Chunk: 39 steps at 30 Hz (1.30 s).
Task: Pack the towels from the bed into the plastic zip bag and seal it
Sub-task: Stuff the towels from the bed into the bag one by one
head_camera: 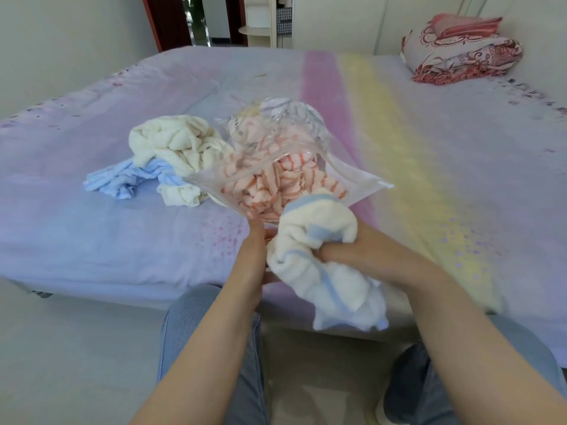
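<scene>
Hand (pixel 346 250) grips towel (pixel 319 256); bag (pixel 276 167) holds towels.

Pale walls (pixel 76 23), light floor (pixel 61 348), dark red doorframe (pixel 152 23), folded quilts (pixel 460 53) far right.

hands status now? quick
Left hand: gripping the zip bag's open edge.
Right hand: closed on the white blue-striped towel, at the bag mouth.
</scene>
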Motion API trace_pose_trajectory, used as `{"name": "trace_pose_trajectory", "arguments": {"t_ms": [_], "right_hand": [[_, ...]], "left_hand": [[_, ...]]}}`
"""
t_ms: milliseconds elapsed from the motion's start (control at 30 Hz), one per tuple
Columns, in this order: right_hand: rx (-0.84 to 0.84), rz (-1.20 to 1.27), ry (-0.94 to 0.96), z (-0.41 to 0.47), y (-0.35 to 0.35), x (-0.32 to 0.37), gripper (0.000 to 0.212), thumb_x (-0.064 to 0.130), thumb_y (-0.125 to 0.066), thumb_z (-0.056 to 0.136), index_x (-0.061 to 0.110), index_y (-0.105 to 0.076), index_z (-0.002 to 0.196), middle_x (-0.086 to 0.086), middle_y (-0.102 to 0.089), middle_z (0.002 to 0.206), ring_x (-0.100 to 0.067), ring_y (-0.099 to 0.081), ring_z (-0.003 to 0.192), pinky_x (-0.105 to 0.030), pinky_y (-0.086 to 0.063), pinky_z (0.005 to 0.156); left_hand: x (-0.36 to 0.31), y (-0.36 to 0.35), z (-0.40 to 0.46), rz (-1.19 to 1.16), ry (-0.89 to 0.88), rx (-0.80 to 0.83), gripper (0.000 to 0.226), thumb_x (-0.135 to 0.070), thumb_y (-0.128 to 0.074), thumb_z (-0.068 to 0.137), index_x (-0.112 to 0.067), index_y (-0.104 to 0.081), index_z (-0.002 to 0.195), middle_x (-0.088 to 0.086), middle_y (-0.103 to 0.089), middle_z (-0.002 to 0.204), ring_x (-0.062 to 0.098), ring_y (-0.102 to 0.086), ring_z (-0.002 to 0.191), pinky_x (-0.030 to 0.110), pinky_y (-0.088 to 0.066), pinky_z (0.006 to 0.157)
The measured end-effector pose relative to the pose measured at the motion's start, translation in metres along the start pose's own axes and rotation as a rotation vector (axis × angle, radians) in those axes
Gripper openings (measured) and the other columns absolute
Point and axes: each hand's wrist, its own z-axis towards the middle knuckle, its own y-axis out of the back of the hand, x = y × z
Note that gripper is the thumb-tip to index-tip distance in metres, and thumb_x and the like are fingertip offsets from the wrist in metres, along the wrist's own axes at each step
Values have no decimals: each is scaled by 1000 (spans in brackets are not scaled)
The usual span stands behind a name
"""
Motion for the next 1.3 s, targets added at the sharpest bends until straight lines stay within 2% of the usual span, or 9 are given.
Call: {"name": "trace_pose_trajectory", "arguments": {"t_ms": [100,300,433,633,767,967,1133,1200,1300], "right_hand": [[52,-95,72,33,12,25,46,21,-67,81,41,-52,120,23,-60,116,11,-55,111,-14,-44,91],[-291,-47,157,117,32,55,102,45,-64,59,25,-21,149,2,-41,147,-14,-46,130,-37,-43,106],[-569,94,213,142,22,61,87,30,-68,73,22,-23,147,-2,-42,143,-21,-45,130,-38,-39,107],[-510,-961,309,127,-15,1,84,10,-60,82,33,-18,150,-16,-17,155,-41,-31,132,-47,-44,95],[-378,-1063,154,125,0,-4,77,31,-61,85,33,-17,149,-15,-17,154,-39,-37,129,-42,-46,86],[-835,-907,70,147,14,33,68,10,-53,90,14,-20,149,-23,-16,153,-44,-38,126,-45,-45,88],[-179,-950,-100,159,-13,15,73,51,-40,96,17,-10,153,-25,-4,158,-42,-7,145,-48,-16,116],[-167,-798,-70,153,-14,18,81,70,-32,88,21,-19,151,-20,-9,158,-38,-1,147,-47,-9,117],[-196,-683,85,138,-16,18,56,54,-26,99,34,-19,150,-12,2,161,-34,17,146,-46,-2,118]], "left_hand": [[-7,14,22,234,-60,-179,29,-24,-41,103,-20,-52,77,9,-62,86,18,-57,63,32,-49,64],[18,24,29,650,-311,-298,36,-30,-36,96,-12,-62,78,4,-67,79,28,-62,77,40,-50,70],[21,28,29,694,-315,-286,38,-30,-35,98,-14,-64,78,0,-67,80,22,-59,75,36,-47,69],[3,28,34,468,-358,-216,45,-28,-32,99,-25,-63,66,-2,-74,83,23,-57,72,48,-52,80],[0,23,34,577,-412,-176,50,-31,-30,103,-19,-64,69,-3,-73,85,17,-59,75,37,-48,78],[10,9,23,769,-511,-155,45,-34,-33,102,-11,-62,77,4,-69,80,22,-61,76,38,-47,70],[1,18,33,701,-479,-192,45,-28,-34,102,-17,-61,67,0,-69,80,20,-58,73,33,-42,66],[2,21,35,683,-488,-186,45,-28,-33,103,-18,-59,67,0,-69,81,17,-57,72,31,-40,65],[2,20,35,628,-517,-189,44,-28,-34,104,-17,-60,70,-4,-67,77,10,-56,70,28,-38,63]]}}
